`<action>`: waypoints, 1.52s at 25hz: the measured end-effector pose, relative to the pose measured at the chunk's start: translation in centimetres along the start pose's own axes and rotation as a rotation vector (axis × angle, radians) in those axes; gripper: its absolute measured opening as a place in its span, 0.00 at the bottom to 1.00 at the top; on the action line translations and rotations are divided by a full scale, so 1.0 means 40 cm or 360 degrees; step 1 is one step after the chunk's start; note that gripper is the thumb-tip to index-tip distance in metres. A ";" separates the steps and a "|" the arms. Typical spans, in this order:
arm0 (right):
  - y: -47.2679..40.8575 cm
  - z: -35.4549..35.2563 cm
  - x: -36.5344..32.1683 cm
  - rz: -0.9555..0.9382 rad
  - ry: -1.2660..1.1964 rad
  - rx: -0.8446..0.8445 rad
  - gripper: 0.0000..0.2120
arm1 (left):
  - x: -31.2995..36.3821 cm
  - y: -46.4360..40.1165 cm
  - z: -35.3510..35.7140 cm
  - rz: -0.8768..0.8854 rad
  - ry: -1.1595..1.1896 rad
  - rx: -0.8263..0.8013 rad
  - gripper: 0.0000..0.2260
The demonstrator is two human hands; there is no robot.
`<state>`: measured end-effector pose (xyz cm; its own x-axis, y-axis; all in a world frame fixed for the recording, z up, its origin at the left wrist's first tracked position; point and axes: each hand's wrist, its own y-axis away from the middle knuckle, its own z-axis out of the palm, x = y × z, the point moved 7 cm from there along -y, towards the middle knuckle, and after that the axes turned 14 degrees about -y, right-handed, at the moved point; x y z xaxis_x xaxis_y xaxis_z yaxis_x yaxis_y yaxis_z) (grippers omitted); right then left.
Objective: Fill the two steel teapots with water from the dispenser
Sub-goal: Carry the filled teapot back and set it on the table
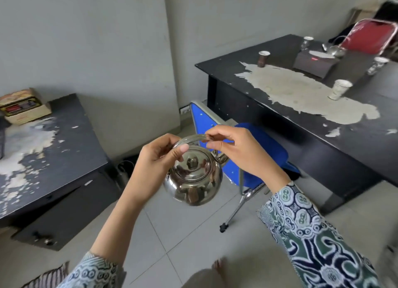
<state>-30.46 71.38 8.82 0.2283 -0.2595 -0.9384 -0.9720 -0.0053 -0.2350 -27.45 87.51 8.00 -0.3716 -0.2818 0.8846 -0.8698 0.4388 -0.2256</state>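
Observation:
A shiny steel teapot [192, 180] with its lid on hangs in the air over the tiled floor, in the middle of the head view. My left hand [156, 160] grips the left end of its arched handle. My right hand [234, 150] pinches the handle's right part between thumb and fingers. The spout points away toward the blue chair. A second steel teapot [335, 50] stands far off on the black desk at the upper right. No dispenser is in view.
A black desk [355, 124] with peeled surface at right holds paper cups [340, 89], a dark cup [263, 58] and a grey box [313, 63]. A folded blue chair [247, 158] leans by it. Another worn black desk [53, 158] at left carries a carton [22, 107]. A red chair [370, 37] stands behind.

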 end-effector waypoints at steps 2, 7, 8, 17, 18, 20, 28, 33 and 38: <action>-0.009 -0.086 0.018 0.0001 -0.0071 0.0010 0.03 | 0.027 -0.056 0.073 0.0009 0.0051 -0.0049 0.10; -0.035 -0.290 0.035 -0.0051 -0.0126 0.0039 0.04 | 0.106 -0.170 0.239 -0.0013 0.0213 -0.0086 0.09; -0.040 -0.328 0.039 -0.0069 -0.0126 0.0040 0.04 | 0.122 -0.189 0.271 -0.0009 0.0228 -0.0104 0.08; -0.059 -0.644 0.151 -0.0123 -0.0136 -0.0133 0.07 | 0.223 -0.308 0.561 -0.0144 0.0239 -0.0044 0.11; -0.058 -0.685 0.173 -0.0123 -0.0134 -0.0188 0.07 | 0.230 -0.319 0.605 -0.0168 0.0216 0.0004 0.12; -0.052 -0.751 0.208 -0.0123 -0.0139 -0.0291 0.07 | 0.244 -0.330 0.680 -0.0211 0.0176 0.0086 0.14; -0.040 -1.037 0.324 -0.0093 -0.0171 -0.0424 0.08 | 0.341 -0.407 0.985 -0.0328 0.0105 -0.0034 0.11; -0.050 -1.173 0.385 -0.0085 -0.0252 -0.0350 0.08 | 0.357 -0.489 1.125 -0.0384 0.0105 -0.0166 0.09; -0.087 -1.297 0.464 -0.0036 -0.0297 -0.0102 0.08 | 0.348 -0.574 1.244 -0.0477 0.0134 -0.0110 0.08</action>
<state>-25.73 16.50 5.37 0.2505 -0.0754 -0.9652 -0.9668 -0.0718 -0.2453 -28.80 31.04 5.18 -0.0716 -0.3369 0.9388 -0.9113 0.4047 0.0757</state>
